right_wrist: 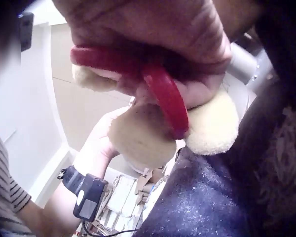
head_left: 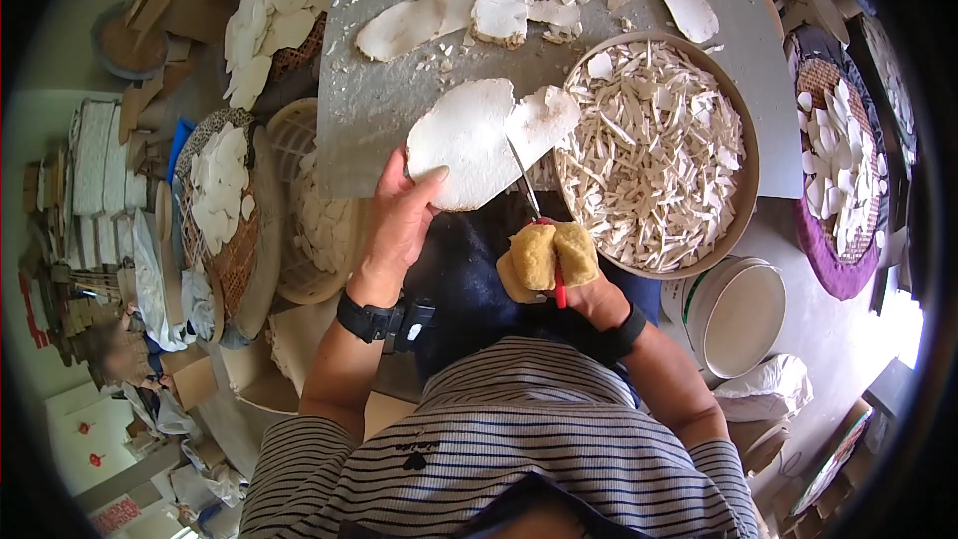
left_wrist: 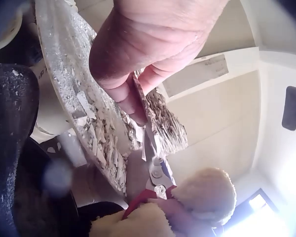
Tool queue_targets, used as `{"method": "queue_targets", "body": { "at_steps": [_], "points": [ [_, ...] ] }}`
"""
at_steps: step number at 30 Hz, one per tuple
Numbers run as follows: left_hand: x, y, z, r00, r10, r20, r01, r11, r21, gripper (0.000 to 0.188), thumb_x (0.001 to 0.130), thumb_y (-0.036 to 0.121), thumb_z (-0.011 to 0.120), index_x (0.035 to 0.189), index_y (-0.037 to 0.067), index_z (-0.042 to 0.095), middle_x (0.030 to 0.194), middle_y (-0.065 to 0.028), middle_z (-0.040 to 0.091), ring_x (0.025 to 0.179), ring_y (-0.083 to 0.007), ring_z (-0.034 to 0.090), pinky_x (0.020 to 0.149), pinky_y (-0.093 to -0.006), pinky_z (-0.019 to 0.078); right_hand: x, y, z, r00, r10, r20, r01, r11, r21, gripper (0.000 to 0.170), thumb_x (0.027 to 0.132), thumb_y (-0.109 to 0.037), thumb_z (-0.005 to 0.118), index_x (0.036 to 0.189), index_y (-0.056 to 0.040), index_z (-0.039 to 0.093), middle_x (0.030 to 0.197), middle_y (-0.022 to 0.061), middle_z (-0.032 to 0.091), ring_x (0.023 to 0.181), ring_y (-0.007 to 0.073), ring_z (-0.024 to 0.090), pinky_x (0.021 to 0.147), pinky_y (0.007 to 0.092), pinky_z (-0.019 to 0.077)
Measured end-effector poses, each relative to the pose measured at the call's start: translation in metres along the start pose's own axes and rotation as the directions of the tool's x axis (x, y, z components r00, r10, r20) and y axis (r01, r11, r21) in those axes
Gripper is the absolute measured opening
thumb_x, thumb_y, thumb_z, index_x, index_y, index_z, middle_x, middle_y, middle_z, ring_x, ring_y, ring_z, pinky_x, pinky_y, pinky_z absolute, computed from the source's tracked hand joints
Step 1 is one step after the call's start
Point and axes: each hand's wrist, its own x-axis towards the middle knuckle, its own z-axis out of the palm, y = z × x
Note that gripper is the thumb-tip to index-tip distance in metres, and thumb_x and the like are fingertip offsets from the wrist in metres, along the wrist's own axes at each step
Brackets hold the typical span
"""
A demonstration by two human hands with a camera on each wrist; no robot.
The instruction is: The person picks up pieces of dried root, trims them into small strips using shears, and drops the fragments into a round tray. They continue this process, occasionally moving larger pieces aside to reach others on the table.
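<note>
My left hand [head_left: 399, 210] pinches a large flat white piece [head_left: 461, 145] by its near left edge, thumb on top. The left wrist view shows a brown, ridged face on this piece [left_wrist: 168, 129]. In my right hand [head_left: 589, 301] are red-handled scissors [right_wrist: 167, 98], fingers curled through the loops. Yellow fluffy pads [head_left: 539, 255] wrap those fingers. The scissor blades [head_left: 523, 178] lie at the piece's right side, along the line where a smaller, stained flap [head_left: 544, 120] meets it. In the left wrist view the blades [left_wrist: 149, 143] reach up to the piece beside the left fingertips.
A round tray [head_left: 750, 155] full of cut white strips stands right of the hands on the grey table [head_left: 349, 155]. More flat white pieces [head_left: 499, 15] and crumbs lie at the back. Baskets of pieces [head_left: 319, 205] stand left; a white bucket [head_left: 738, 319] sits below right.
</note>
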Motion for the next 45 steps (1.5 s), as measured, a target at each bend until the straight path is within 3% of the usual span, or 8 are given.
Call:
{"method": "queue_targets", "body": {
  "at_steps": [8,10,11,14,17,28,43,45],
  "points": [
    [0.024,0.011,-0.018,0.997,-0.005,0.076,0.015,0.992,-0.127,0.029,0.084,0.002,0.053,0.113,0.002,0.052,0.12,-0.01,0.053,0.11,-0.0192,0.051,0.093,-0.0337,0.0421,0.003,-0.018,-0.01,0.985,0.009,0.172,0.096,0.798,-0.595,0.05,0.076,-0.012,0.066,0.12,-0.0044,0.044,0.115,0.0088,0.052,0.106,0.0189,0.052,0.09,0.03,0.0417],
    [0.036,0.016,-0.026,0.987,0.122,0.103,-0.122,0.992,-0.014,0.023,0.083,0.0,0.054,0.105,0.003,0.058,0.122,-0.0108,0.052,0.113,-0.0199,0.049,0.095,-0.0338,0.0405,0.001,0.003,-0.018,0.982,0.17,0.083,-0.166,0.985,-0.046,0.043,0.081,-0.015,0.062,0.119,-0.0044,0.045,0.117,0.0079,0.05,0.11,0.0184,0.049,0.096,0.0301,0.0379],
    [0.044,0.018,-0.029,0.969,0.204,0.139,-0.216,0.973,0.079,0.02,0.081,-0.002,0.055,0.1,0.003,0.06,0.124,-0.0111,0.051,0.115,-0.0202,0.048,0.096,-0.0341,0.0396,0.002,0.002,-0.015,0.95,0.295,0.097,-0.304,0.816,0.492,0.041,0.082,-0.015,0.06,0.119,-0.0047,0.045,0.118,0.0076,0.049,0.111,0.0184,0.048,0.097,0.0302,0.0369],
    [0.05,0.021,-0.031,0.905,0.365,0.217,-0.417,0.863,0.286,0.018,0.075,-0.006,0.057,0.084,0.007,0.067,0.135,-0.0092,0.042,0.123,-0.0218,0.04,0.102,-0.0357,0.0337,-0.001,-0.002,-0.012,0.935,0.33,0.133,-0.34,0.719,0.606,0.035,0.088,-0.013,0.052,0.122,-0.0044,0.043,0.116,0.0074,0.051,0.106,0.0185,0.051,0.096,0.03,0.0388],
    [0.046,0.032,-0.03,0.864,0.404,0.301,-0.497,0.784,0.373,0.019,0.075,-0.006,0.056,0.082,0.007,0.067,0.138,-0.007,0.039,0.125,-0.0229,0.038,0.104,-0.0362,0.0307,-0.001,-0.044,0.011,0.973,0.187,0.137,-0.16,0.969,-0.187,0.043,0.084,-0.01,0.06,0.123,-0.0024,0.042,0.105,0.009,0.056,0.096,0.0168,0.056,0.088,0.028,0.0452],
    [0.029,0.043,-0.04,0.775,0.482,0.409,-0.63,0.638,0.442,0.016,0.076,-0.004,0.057,0.078,0.008,0.067,0.137,-0.0082,0.04,0.124,-0.0255,0.039,0.102,-0.0364,0.0333,-0.01,-0.037,0.019,0.944,0.293,0.149,-0.327,0.8,0.504,0.039,0.083,-0.01,0.063,0.118,-0.0018,0.047,0.108,0.0089,0.057,0.098,0.0168,0.056,0.087,0.0272,0.046],
    [0.003,0.045,-0.038,0.737,0.48,0.475,-0.675,0.547,0.495,0.011,0.079,-0.001,0.058,0.084,0.005,0.066,0.126,-0.0118,0.05,0.116,-0.0238,0.048,0.098,-0.0312,0.0373,-0.036,-0.061,0.041,0.987,0.054,0.153,0.004,0.935,-0.355,0.045,0.085,-0.011,0.06,0.124,-0.0044,0.039,0.117,0.0079,0.052,0.105,0.0173,0.053,0.095,0.0325,0.0412],
    [-0.011,0.038,-0.034,0.873,0.415,0.257,-0.488,0.742,0.46,0.012,0.082,0.002,0.058,0.093,0.002,0.061,0.119,-0.0115,0.054,0.109,-0.0219,0.053,0.096,-0.0288,0.0383,-0.037,-0.045,0.036,0.99,0.124,0.063,-0.133,0.979,0.157,0.045,0.083,-0.011,0.063,0.122,-0.0032,0.041,0.115,0.0089,0.053,0.105,0.0173,0.053,0.094,0.032,0.0416]
  ]
}}
